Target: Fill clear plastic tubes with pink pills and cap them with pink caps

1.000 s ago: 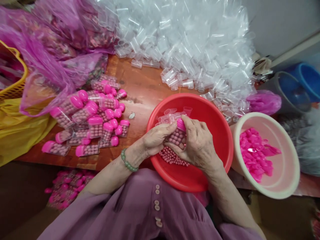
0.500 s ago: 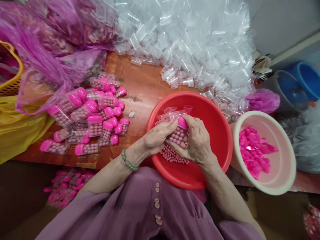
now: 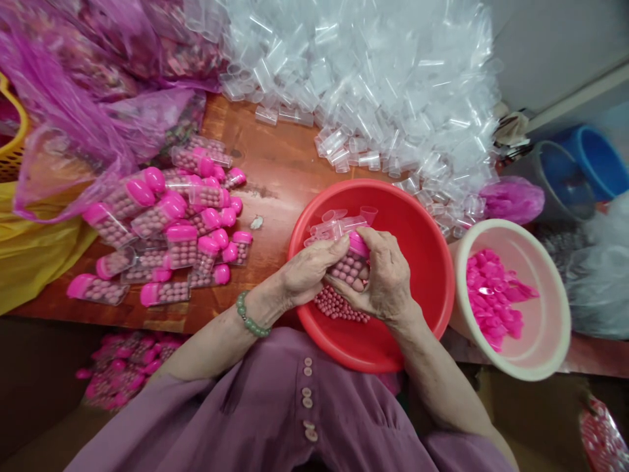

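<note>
Above the red basin (image 3: 432,262), both hands are closed around a clear container (image 3: 348,269) full of pink balls, with a bright pink cap (image 3: 358,245) on its top. My left hand (image 3: 310,267) grips its left side, the thumb near the cap. On the other side my right hand (image 3: 390,275) wraps it, fingers at the cap and thumb underneath. Below the hands, loose pink balls (image 3: 339,307) lie in the basin. Several clear empty containers (image 3: 334,226) rest against the basin's far left side, partly hidden by my left hand.
Filled pink-capped containers (image 3: 167,229) are heaped on the wooden table (image 3: 275,157) at left. A big pile of clear containers (image 3: 363,78) covers the back. At right stands a cream bucket (image 3: 550,314) of pink caps (image 3: 494,298). Purple bags (image 3: 73,124) lie at back left.
Both hands keep nearly the same grip on the capped container. The view has shifted slightly, with the outer objects displaced a little in the picture.
</note>
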Available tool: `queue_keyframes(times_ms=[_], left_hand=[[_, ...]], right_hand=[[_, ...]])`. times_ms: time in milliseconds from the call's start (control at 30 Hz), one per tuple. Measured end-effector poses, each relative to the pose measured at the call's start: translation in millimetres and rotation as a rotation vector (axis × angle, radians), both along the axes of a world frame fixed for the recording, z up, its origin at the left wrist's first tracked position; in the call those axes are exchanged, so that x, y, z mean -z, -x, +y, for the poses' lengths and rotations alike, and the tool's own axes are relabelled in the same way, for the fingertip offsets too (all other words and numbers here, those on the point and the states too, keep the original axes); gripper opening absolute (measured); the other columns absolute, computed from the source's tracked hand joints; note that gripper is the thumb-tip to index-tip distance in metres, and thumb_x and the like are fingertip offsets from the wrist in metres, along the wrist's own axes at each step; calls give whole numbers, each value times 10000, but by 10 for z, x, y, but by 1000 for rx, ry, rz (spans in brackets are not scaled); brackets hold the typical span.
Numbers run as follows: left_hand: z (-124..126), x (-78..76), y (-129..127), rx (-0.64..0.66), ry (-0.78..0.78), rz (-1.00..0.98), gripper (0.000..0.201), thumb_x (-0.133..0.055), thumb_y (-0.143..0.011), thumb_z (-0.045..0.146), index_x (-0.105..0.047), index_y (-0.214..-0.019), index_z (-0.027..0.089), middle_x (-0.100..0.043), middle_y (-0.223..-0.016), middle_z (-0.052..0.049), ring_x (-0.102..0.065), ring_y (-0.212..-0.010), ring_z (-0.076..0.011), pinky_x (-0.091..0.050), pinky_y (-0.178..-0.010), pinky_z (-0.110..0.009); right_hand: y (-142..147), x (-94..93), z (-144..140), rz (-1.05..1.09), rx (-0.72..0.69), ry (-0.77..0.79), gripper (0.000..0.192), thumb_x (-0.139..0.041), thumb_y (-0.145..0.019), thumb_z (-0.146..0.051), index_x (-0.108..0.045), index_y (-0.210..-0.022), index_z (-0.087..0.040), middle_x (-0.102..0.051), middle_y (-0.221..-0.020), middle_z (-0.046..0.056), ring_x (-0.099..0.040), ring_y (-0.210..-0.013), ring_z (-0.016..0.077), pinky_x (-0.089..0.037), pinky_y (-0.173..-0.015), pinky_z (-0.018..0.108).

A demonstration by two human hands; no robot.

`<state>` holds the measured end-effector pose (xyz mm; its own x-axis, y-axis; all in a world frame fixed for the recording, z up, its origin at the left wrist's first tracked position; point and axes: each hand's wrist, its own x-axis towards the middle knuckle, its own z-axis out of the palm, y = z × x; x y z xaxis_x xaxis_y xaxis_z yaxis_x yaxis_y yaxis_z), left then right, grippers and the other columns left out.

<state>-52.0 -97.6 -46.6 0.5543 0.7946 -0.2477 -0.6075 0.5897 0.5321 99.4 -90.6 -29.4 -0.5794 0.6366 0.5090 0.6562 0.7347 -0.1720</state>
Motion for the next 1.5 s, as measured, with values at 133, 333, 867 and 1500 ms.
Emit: queue_keyframes(times_ms=[133, 333, 867, 1500], left_hand=[[43, -41, 22, -10, 14, -24, 489, -496, -949, 530, -750, -916, 113, -745, -894, -117, -685, -890, -209, -523, -860, -335], [103, -28, 23, -166, 84, -6, 563, -468, -925, 627, -755, -961, 144, -737, -1049, -104, -655, -973, -194, -483, -878, -296], [105, -121, -23, 64, -14, 42, 616, -392, -937, 648, -734, -1018, 143, -744, -810, -101, -702, -804, -212, -537, -763, -312], [-283, -76, -185, -142, -37, 252, 450, -447, -960, 509, -725, -919, 157, -620, -555, -31, -549, -495, -155, -487, -605, -325]], right_hand=[[-68, 49, 23, 119, 89, 45, 792, -733, -757, -466, -353, -1406, -218, -597, -1156, 134, -622, -996, 297, -554, -804, 481], [-121, 66, 60, 135, 91, 52, 752, -715, -787, -447, -345, -1408, -238, -594, -1185, 130, -612, -1043, 299, -546, -824, 479], [-131, 26, -31, 40, 101, 87, 650, -706, -733, -410, -452, -1287, -186, -656, -1162, 144, -610, -1030, 304, -487, -872, 464], [-25, 47, -324, 24, -30, 51, 766, -671, -808, -382, -347, -1469, -170, -616, -1246, 201, -613, -1129, 357, -542, -875, 521]])
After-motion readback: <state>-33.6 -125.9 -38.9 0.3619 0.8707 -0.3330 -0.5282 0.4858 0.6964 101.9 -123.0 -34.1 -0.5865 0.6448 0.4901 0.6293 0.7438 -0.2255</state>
